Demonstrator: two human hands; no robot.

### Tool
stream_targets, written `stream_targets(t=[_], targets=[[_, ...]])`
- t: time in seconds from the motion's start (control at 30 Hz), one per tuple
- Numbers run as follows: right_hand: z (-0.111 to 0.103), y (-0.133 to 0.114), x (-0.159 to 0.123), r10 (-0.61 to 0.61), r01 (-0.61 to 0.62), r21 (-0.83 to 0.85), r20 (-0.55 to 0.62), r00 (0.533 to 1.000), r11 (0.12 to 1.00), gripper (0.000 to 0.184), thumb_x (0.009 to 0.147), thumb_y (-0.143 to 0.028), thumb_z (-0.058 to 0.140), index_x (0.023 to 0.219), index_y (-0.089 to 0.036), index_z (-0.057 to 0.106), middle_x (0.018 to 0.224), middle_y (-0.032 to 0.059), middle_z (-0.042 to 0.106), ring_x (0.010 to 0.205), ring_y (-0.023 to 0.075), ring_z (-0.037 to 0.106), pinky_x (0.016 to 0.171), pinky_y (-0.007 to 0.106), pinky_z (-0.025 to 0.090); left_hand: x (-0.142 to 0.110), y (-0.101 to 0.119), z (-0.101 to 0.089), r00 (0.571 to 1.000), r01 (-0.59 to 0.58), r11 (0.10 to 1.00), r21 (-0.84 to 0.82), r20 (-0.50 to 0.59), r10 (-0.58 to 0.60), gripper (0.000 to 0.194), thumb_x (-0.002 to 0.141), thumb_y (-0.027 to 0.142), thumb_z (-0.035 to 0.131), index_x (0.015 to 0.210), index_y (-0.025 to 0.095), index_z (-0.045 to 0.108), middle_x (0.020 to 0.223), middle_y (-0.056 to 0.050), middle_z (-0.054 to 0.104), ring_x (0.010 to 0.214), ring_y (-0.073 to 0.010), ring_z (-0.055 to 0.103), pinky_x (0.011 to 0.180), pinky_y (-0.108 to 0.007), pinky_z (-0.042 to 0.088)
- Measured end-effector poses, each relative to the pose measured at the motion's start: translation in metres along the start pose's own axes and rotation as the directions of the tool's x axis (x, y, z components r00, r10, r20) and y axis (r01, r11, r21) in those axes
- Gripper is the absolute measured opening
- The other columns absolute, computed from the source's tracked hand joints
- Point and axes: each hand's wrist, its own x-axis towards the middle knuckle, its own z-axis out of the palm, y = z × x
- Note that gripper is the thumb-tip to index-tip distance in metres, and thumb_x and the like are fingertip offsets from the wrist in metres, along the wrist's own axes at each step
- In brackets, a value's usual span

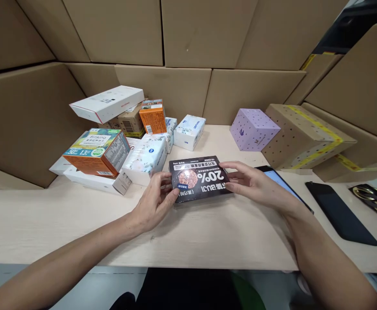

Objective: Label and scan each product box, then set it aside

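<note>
Between my two hands is a dark food box point(198, 178) with white print reading "20%" upside down and a round picture of its contents. My left hand point(156, 200) grips its left end, thumb on the top face and fingers behind the edge. At the right end, my right hand point(248, 181) has its fingers and thumb curved onto the box's corner and side. The box is over the middle of the table; I cannot tell whether its underside touches the surface.
Left stands a pile: tissue packs point(146, 157), an orange-green box point(94, 150), a small orange box point(152, 116) and a white flat box point(107, 103). Right are a purple box point(253, 131), a taped carton point(304, 133), a tablet point(280, 183), a black slab point(340, 213) and gold-handled scissors point(374, 200).
</note>
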Motion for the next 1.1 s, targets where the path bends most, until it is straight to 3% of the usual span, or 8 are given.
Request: stream_targets(t=[0.13,0.2,0.33,0.4,0.53,0.7,0.93,1.1], targets=[[0.003,0.003,0.002,0.048,-0.059,-0.102,-0.108,0.993,0.993,0.059,0.089,-0.049,0.069,0.142,-0.028,0.055,0.145,0.0122,0.058,0.107,0.0278,0.07,0.096,0.051,0.061,0.002,0.002,-0.001,0.999,0.03,1.0,-0.006,0.034,-0.03,0.068,0.1,0.05,0.054,0.156,0.024,0.025,0.151,-0.019,0.048,0.124,-0.0284,0.063,0.102,-0.05,0.057],[0.004,0.007,0.003,0.038,-0.054,-0.159,-0.104,0.994,0.986,0.062,0.089,-0.049,0.068,0.146,-0.03,0.052,0.143,0.0112,0.06,0.104,0.0277,0.07,0.091,0.05,0.062,0.003,0.002,-0.002,0.996,0.061,0.998,-0.01,0.06,-0.061,0.075,0.1,0.051,0.054,0.161,0.025,0.019,0.158,-0.019,0.043,0.131,-0.0308,0.06,0.108,-0.053,0.053],[0.005,0.015,0.003,0.054,-0.056,-0.134,-0.018,0.998,0.989,0.067,0.094,-0.047,0.061,0.157,-0.033,0.04,0.136,0.0097,0.067,0.104,0.0283,0.072,0.09,0.05,0.063,0.002,0.001,-0.002,0.989,0.114,0.993,-0.042,0.104,-0.109,0.075,0.101,0.049,0.052,0.164,0.026,0.017,0.162,-0.016,0.042,0.144,-0.0335,0.048,0.12,-0.056,0.041],[0.006,0.015,0.002,0.055,-0.058,-0.105,-0.028,0.998,0.993,0.071,0.094,-0.046,0.063,0.159,-0.032,0.036,0.137,0.0108,0.067,0.105,0.0289,0.073,0.092,0.051,0.062,0.001,0.0,0.0,0.989,0.109,0.991,-0.075,0.106,-0.101,0.074,0.102,0.047,0.052,0.164,0.026,0.017,0.162,-0.014,0.042,0.146,-0.0332,0.045,0.122,-0.056,0.039],[0.008,0.009,0.001,0.044,-0.048,-0.028,-0.13,0.991,0.998,0.084,0.088,-0.045,0.072,0.161,-0.03,0.033,0.147,0.0139,0.06,0.109,0.0305,0.072,0.099,0.055,0.06,-0.001,-0.005,0.003,0.998,-0.018,0.995,-0.103,0.054,0.024,0.079,0.102,0.04,0.054,0.165,0.03,0.008,0.167,-0.013,0.034,0.149,-0.032,0.042,0.121,-0.054,0.042],[0.011,0.004,0.002,0.018,0.019,0.125,-0.29,0.957,0.992,0.087,0.084,-0.049,0.077,0.159,-0.027,0.037,0.147,0.0166,0.059,0.119,0.0316,0.068,0.107,0.057,0.055,0.001,-0.017,0.003,0.974,-0.214,0.967,0.138,-0.052,0.223,0.091,0.098,0.031,0.06,0.165,0.033,-0.002,0.172,-0.014,0.018,0.154,-0.0356,0.032,0.123,-0.059,0.036],[0.012,0.003,0.004,-0.04,0.115,0.182,-0.374,0.927,0.977,0.076,0.082,-0.049,0.079,0.148,-0.025,0.05,0.123,0.0127,0.068,0.103,0.0246,0.073,0.098,0.048,0.06,0.004,-0.014,0.002,0.907,-0.367,0.856,0.363,-0.064,0.416,0.096,0.095,0.018,0.062,0.165,0.027,-0.003,0.165,-0.023,0.029,0.15,-0.0374,0.039,0.118,-0.062,0.042],[0.011,0.002,0.004,-0.056,0.119,0.134,-0.401,0.914,0.984,0.07,0.084,-0.051,0.076,0.145,-0.027,0.054,0.108,0.0072,0.067,0.092,0.02,0.072,0.087,0.039,0.063,0.003,-0.011,0.001,0.871,-0.403,0.802,0.441,-0.084,0.484,0.099,0.092,0.014,0.066,0.165,0.026,0.001,0.158,-0.023,0.034,0.148,-0.0356,0.041,0.113,-0.056,0.05]])
